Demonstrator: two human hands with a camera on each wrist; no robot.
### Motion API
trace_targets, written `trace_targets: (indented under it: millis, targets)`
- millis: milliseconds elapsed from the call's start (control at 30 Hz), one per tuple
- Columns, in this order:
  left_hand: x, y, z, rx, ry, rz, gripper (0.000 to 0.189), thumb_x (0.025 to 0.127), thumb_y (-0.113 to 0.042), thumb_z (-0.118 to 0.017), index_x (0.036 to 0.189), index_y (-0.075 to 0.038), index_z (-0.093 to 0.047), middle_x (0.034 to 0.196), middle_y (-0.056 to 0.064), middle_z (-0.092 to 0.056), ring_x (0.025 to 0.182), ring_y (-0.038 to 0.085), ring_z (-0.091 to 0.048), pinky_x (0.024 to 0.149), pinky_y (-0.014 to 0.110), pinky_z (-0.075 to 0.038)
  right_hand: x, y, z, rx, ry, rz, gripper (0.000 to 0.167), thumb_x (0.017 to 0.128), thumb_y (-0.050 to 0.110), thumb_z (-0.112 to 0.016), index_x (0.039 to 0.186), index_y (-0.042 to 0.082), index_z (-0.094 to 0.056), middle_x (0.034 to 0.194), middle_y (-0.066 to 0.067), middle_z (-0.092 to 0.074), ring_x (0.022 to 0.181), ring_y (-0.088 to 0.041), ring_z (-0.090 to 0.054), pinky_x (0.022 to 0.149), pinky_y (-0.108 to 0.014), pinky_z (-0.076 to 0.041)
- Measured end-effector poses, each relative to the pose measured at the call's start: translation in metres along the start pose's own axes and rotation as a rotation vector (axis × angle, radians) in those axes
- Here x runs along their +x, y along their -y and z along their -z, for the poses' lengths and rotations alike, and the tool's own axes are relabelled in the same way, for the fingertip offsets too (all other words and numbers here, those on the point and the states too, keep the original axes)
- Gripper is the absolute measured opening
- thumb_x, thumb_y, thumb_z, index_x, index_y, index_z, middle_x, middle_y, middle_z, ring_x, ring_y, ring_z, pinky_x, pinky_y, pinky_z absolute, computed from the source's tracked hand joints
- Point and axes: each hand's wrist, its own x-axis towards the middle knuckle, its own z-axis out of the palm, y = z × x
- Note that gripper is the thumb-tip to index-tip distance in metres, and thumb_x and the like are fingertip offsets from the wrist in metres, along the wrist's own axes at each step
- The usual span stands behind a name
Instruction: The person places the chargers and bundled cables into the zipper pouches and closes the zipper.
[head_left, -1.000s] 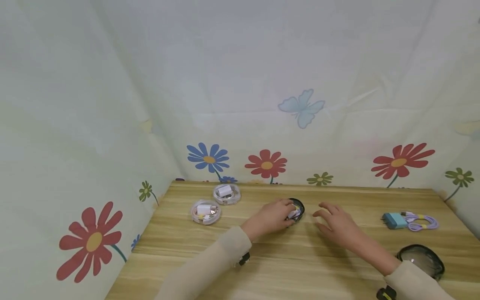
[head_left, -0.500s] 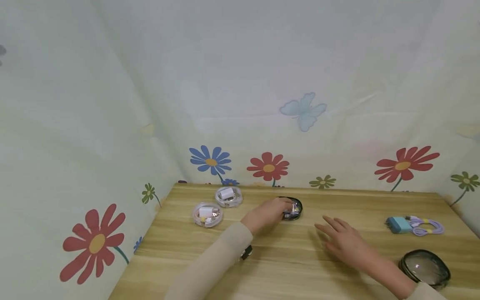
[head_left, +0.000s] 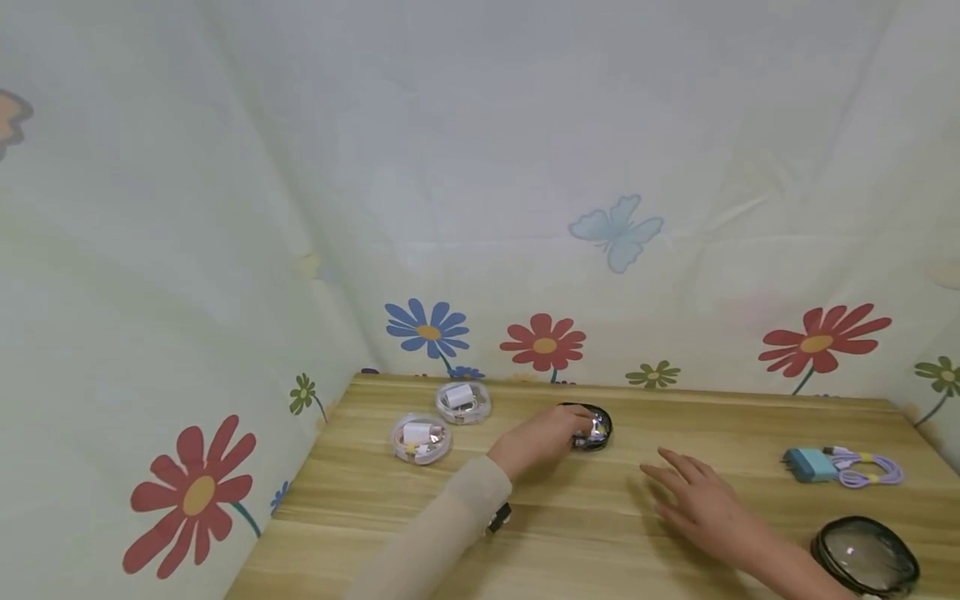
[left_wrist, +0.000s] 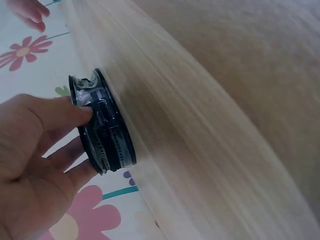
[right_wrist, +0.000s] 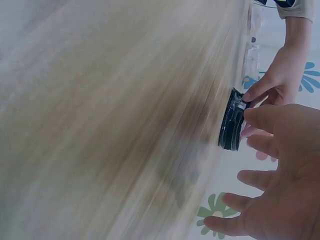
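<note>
My left hand [head_left: 543, 437] grips a small round zip case [head_left: 602, 435] with black rims and a clear top, standing on the wooden table. In the left wrist view, the thumb presses the zipped side of the case [left_wrist: 111, 132] and the other fingers lie on its far side. Something shiny and pale shows through the top; the fingers cover part of it. My right hand [head_left: 705, 508] hovers over the table to the right of the case, fingers spread and apart from it. The right wrist view shows this hand [right_wrist: 285, 175] with nothing in its grasp.
Two clear round cases with white chargers, one with a pinkish cable [head_left: 422, 439] and one farther back [head_left: 462, 402], lie at left. A turquoise charger [head_left: 813, 465] and coiled purple cable [head_left: 870, 475] lie at right. Nearer stands another black-rimmed round case [head_left: 868, 557]. A flowered cloth backs the table.
My right hand has drawn back from the case, toward the right and nearer the front. The left hand and its case have shifted slightly left. The head view has tilted a little.
</note>
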Motion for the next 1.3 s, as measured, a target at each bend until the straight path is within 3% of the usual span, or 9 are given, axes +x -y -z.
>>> trace_targets:
  millis: [233,367,533,633,767,900,1000,1133,1300]
  targets:
    - [0.007,-0.005,-0.008,0.016,-0.016,-0.024,0.007,0.093,-0.01,-0.061,0.092,-0.017,-0.061,0.139,0.003,-0.06,0.124,0.013,-0.061,0.084,0.016,-0.046,-0.013,-0.011,-0.001,-0.009,-0.078,0.071,0.054,0.083,0.017,-0.084,0.133,0.007,-0.064,0.137,-0.027,-0.055,0.115,-0.049,-0.057,0.091,-0.065,-0.048]
    - [0.009,-0.008,-0.006,0.034,-0.003,-0.028,0.009,0.097,-0.012,-0.061,0.1,-0.017,-0.067,0.141,0.003,-0.06,0.124,0.014,-0.061,0.088,0.016,-0.048,-0.02,-0.019,-0.001,-0.02,-0.119,0.116,0.058,0.078,0.015,-0.087,0.131,0.006,-0.064,0.134,-0.028,-0.056,0.111,-0.048,-0.059,0.086,-0.064,-0.05]
    - [0.009,-0.011,0.001,0.1,0.033,0.0,0.02,0.102,-0.017,-0.059,0.118,-0.017,-0.07,0.138,0.001,-0.061,0.123,0.012,-0.06,0.101,0.022,-0.049,-0.025,-0.022,0.009,-0.036,-0.118,0.104,0.06,0.077,0.014,-0.088,0.131,0.007,-0.063,0.134,-0.028,-0.055,0.111,-0.048,-0.058,0.085,-0.064,-0.05]
    - [0.007,-0.021,0.006,0.181,0.035,0.048,0.022,0.103,-0.022,-0.06,0.122,-0.02,-0.069,0.132,-0.003,-0.063,0.118,0.009,-0.062,0.095,0.022,-0.051,-0.03,-0.025,0.017,-0.032,-0.098,0.081,0.059,0.078,0.013,-0.087,0.131,0.007,-0.063,0.135,-0.028,-0.054,0.112,-0.049,-0.058,0.084,-0.064,-0.051]
    - [0.012,-0.047,0.016,0.221,-0.004,0.067,0.025,0.103,-0.025,-0.06,0.126,-0.022,-0.068,0.13,-0.007,-0.063,0.112,0.006,-0.063,0.089,0.02,-0.053,-0.035,-0.035,0.03,-0.039,-0.052,0.023,0.057,0.08,0.014,-0.086,0.132,0.006,-0.062,0.137,-0.028,-0.052,0.115,-0.051,-0.055,0.084,-0.065,-0.05]
    - [0.022,-0.08,0.026,0.201,-0.04,-0.028,0.03,0.101,-0.021,-0.059,0.13,-0.021,-0.067,0.136,-0.007,-0.062,0.116,0.005,-0.062,0.094,0.017,-0.05,-0.039,-0.052,0.045,-0.078,-0.007,-0.023,0.056,0.083,0.016,-0.084,0.134,0.006,-0.061,0.138,-0.029,-0.051,0.115,-0.054,-0.053,0.085,-0.067,-0.048]
    - [0.029,-0.103,0.029,0.23,-0.052,-0.126,0.032,0.101,-0.021,-0.058,0.131,-0.022,-0.067,0.139,-0.007,-0.06,0.122,0.004,-0.06,0.099,0.016,-0.047,-0.042,-0.067,0.056,-0.118,-0.034,0.007,0.059,0.079,0.014,-0.086,0.131,0.005,-0.061,0.135,-0.03,-0.052,0.11,-0.055,-0.056,0.082,-0.066,-0.049]
    - [0.038,-0.131,0.029,0.243,-0.006,-0.234,0.036,0.102,-0.025,-0.056,0.138,-0.023,-0.062,0.144,-0.008,-0.057,0.13,0.002,-0.053,0.106,0.015,-0.04,-0.047,-0.086,0.067,-0.171,-0.108,0.058,0.06,0.073,0.013,-0.089,0.126,0.004,-0.061,0.128,-0.029,-0.056,0.105,-0.054,-0.058,0.077,-0.066,-0.05]
    - [0.05,-0.159,0.018,0.235,0.07,-0.318,0.042,0.105,-0.029,-0.051,0.147,-0.024,-0.053,0.15,-0.01,-0.051,0.136,-0.002,-0.046,0.11,0.011,-0.032,-0.06,-0.101,0.079,-0.238,-0.082,-0.003,0.054,0.08,0.022,-0.085,0.124,0.004,-0.06,0.126,-0.031,-0.056,0.102,-0.058,-0.058,0.076,-0.068,-0.048]
